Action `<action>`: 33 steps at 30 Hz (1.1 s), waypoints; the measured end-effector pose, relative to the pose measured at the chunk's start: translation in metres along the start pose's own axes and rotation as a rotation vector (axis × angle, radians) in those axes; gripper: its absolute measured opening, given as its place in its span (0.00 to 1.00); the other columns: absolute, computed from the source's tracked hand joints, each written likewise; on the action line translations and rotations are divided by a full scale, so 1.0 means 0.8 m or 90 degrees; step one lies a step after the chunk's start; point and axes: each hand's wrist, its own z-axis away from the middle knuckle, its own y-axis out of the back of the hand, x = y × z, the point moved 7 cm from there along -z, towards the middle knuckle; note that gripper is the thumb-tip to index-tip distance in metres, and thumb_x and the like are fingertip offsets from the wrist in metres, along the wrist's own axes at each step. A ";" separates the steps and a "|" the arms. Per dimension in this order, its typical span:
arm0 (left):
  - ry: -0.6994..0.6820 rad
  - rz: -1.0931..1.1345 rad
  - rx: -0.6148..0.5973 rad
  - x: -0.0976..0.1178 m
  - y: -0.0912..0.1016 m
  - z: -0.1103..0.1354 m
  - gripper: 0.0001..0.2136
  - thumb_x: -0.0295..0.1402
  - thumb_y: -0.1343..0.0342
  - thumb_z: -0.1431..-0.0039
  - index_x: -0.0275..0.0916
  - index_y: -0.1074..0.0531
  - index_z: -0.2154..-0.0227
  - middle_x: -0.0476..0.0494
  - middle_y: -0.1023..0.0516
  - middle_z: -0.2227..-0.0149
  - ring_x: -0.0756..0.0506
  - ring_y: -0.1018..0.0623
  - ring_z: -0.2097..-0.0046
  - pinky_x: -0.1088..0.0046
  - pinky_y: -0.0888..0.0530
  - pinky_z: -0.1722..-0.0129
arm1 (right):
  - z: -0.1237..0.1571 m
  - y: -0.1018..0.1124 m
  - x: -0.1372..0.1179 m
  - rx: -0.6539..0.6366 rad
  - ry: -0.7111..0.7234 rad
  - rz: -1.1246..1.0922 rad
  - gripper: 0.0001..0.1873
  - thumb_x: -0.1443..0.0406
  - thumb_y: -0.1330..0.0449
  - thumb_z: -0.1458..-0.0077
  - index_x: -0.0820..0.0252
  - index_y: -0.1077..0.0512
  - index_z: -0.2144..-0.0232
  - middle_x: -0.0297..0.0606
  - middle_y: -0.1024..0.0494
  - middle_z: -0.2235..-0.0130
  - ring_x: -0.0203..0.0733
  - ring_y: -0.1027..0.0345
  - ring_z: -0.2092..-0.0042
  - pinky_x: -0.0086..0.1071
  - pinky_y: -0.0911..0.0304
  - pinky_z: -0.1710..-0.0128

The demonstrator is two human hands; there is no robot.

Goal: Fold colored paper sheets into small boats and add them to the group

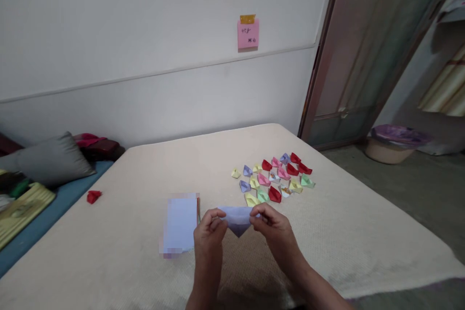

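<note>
pinching a half-folded lilac paper (238, 219) by its top corners, the left hand (209, 235) and right hand (272, 230) hold it just above the cream bedspread (345, 232), fingers closed tight on the edges. keeping the corners level should give a crisp crease. beyond the paper lie finished paper boats (276, 179); just left, a blurred paper stack (179, 225).

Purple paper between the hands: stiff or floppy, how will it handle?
The purple paper, pinched by left hand and right hand, looks thin: probably light and floppy, though its folds likely stiffen it. Probably crushes easily.
</note>
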 end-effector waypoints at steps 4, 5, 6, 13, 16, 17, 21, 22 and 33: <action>0.011 0.021 0.013 -0.001 0.003 -0.002 0.06 0.31 0.38 0.57 0.39 0.27 0.73 0.56 0.35 0.82 0.52 0.36 0.77 0.78 0.43 0.76 | -0.001 0.002 0.002 0.009 -0.010 -0.009 0.05 0.65 0.37 0.57 0.58 0.30 0.74 0.25 0.44 0.80 0.33 0.50 0.77 0.28 0.54 0.77; 0.015 0.029 0.013 -0.002 0.003 -0.002 0.07 0.31 0.37 0.58 0.39 0.26 0.72 0.56 0.34 0.82 0.52 0.36 0.77 0.78 0.42 0.75 | -0.001 0.002 0.003 0.010 -0.016 -0.020 0.06 0.65 0.37 0.58 0.58 0.29 0.74 0.25 0.44 0.80 0.33 0.50 0.77 0.27 0.54 0.77; 0.018 0.036 0.011 -0.003 0.002 -0.002 0.08 0.31 0.37 0.58 0.38 0.26 0.72 0.56 0.34 0.82 0.52 0.35 0.76 0.78 0.41 0.75 | -0.002 0.002 0.004 0.012 -0.022 -0.030 0.06 0.65 0.36 0.58 0.58 0.28 0.73 0.25 0.43 0.80 0.33 0.50 0.77 0.27 0.54 0.77; 0.053 0.049 0.004 -0.004 0.001 -0.004 0.12 0.32 0.35 0.60 0.37 0.25 0.70 0.50 0.24 0.78 0.48 0.27 0.72 0.76 0.35 0.71 | -0.005 0.007 0.004 0.021 0.007 0.002 0.10 0.64 0.36 0.58 0.58 0.24 0.69 0.33 0.29 0.75 0.39 0.39 0.72 0.31 0.44 0.72; 0.042 0.012 0.008 -0.002 0.001 -0.004 0.10 0.31 0.36 0.59 0.39 0.26 0.70 0.51 0.25 0.79 0.48 0.26 0.72 0.76 0.35 0.72 | -0.004 0.005 -0.013 0.005 0.107 0.115 0.06 0.65 0.39 0.52 0.56 0.24 0.69 0.36 0.27 0.69 0.42 0.35 0.66 0.33 0.41 0.67; 0.029 -0.009 0.015 0.000 0.002 -0.004 0.09 0.30 0.37 0.59 0.39 0.27 0.71 0.51 0.25 0.78 0.48 0.26 0.72 0.77 0.35 0.72 | -0.003 0.004 -0.018 -0.005 0.138 0.154 0.05 0.66 0.41 0.49 0.55 0.24 0.69 0.36 0.27 0.69 0.43 0.35 0.65 0.33 0.41 0.65; -0.068 -0.119 0.040 0.013 0.006 -0.004 0.04 0.25 0.40 0.59 0.39 0.29 0.79 0.46 0.24 0.67 0.47 0.26 0.68 0.75 0.34 0.69 | 0.002 0.003 -0.032 -0.011 0.210 0.244 0.07 0.67 0.45 0.45 0.56 0.27 0.72 0.39 0.29 0.63 0.44 0.34 0.59 0.34 0.41 0.58; -0.094 -0.147 0.034 0.016 0.005 -0.005 0.04 0.25 0.41 0.59 0.39 0.30 0.81 0.45 0.25 0.65 0.46 0.26 0.66 0.74 0.33 0.68 | 0.002 0.004 -0.033 -0.005 0.216 0.250 0.07 0.67 0.45 0.45 0.56 0.28 0.73 0.40 0.29 0.60 0.45 0.35 0.55 0.34 0.42 0.55; -0.314 -0.322 0.013 0.047 -0.001 0.010 0.10 0.28 0.42 0.48 0.44 0.25 0.62 0.38 0.30 0.48 0.37 0.41 0.39 0.55 0.45 0.42 | -0.002 0.000 -0.031 -0.057 0.187 0.206 0.07 0.68 0.48 0.44 0.57 0.33 0.73 0.39 0.27 0.62 0.44 0.34 0.57 0.34 0.41 0.56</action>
